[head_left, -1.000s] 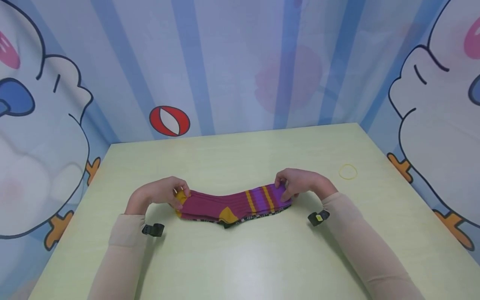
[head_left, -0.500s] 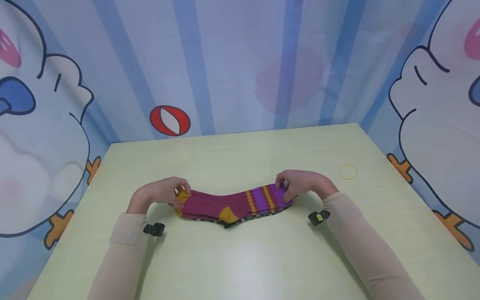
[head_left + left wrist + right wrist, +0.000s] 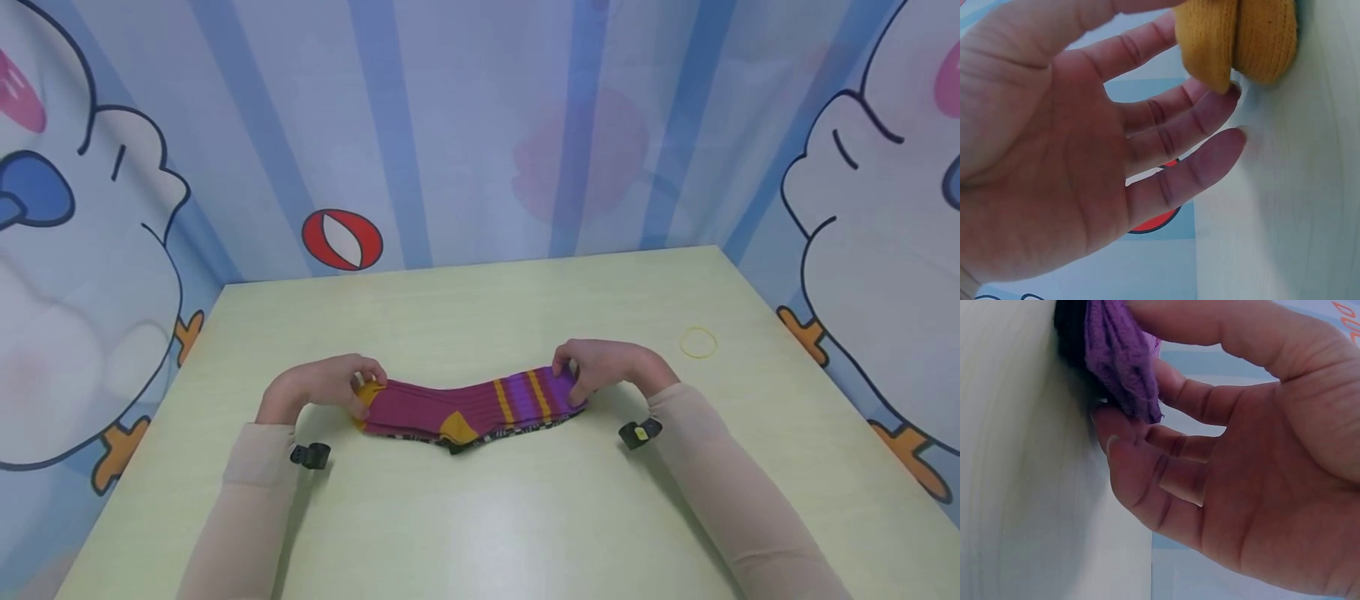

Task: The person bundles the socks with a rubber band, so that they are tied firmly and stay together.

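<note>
Maroon socks (image 3: 420, 410) with yellow toes and heel and a purple striped cuff lie stretched sideways on the table, over a dark patterned sock (image 3: 498, 436) whose edge shows along the near side. My left hand (image 3: 330, 382) pinches the toe end between thumb and fingers. Two yellow toe tips (image 3: 1266, 44) show side by side in the left wrist view, with the lower fingers spread loosely beneath. At the other end my right hand (image 3: 600, 367) pinches the cuff. In the right wrist view the folded purple cuff (image 3: 1119, 356) sits between thumb and index finger, black fabric behind it.
A thin yellow ring-shaped band (image 3: 698, 342) lies on the pale table (image 3: 480, 517), beyond the right hand. A blue striped curtain (image 3: 480, 133) with printed cartoon figures stands around the back and sides. Small black cameras (image 3: 311, 455) are worn at both wrists.
</note>
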`<state>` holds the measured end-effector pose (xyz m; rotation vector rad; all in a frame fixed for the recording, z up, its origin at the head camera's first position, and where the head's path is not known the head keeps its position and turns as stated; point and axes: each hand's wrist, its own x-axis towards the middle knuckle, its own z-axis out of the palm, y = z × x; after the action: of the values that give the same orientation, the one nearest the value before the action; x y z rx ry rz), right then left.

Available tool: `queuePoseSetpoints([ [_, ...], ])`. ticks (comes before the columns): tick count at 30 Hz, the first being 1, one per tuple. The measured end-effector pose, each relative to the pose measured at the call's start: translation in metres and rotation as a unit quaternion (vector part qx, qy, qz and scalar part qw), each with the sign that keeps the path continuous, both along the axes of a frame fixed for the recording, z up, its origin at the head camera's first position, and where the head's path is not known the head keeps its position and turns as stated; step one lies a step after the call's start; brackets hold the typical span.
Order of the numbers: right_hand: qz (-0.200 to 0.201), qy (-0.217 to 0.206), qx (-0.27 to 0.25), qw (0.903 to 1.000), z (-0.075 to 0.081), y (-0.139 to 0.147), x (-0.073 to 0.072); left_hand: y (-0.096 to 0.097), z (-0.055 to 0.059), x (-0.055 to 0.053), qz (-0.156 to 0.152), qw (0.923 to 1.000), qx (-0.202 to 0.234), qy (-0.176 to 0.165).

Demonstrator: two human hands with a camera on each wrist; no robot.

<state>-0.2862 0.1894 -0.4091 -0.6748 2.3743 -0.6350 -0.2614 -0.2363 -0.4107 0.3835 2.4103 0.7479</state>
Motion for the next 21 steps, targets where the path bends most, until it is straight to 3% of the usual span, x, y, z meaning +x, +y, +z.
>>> queuePoseSetpoints([
  [8,0.005,0.004,0.004,1.0000,0.0006,0.0004,-0.0010,0.0010,0.0009,-0.0003,-0.013,0.9997,-0.015,0.014],
  [21,0.005,0.003,0.000,1.0000,-0.0005,0.0000,0.0001,0.0075,0.0028,0.0039,-0.004,0.9993,-0.036,-0.012],
])
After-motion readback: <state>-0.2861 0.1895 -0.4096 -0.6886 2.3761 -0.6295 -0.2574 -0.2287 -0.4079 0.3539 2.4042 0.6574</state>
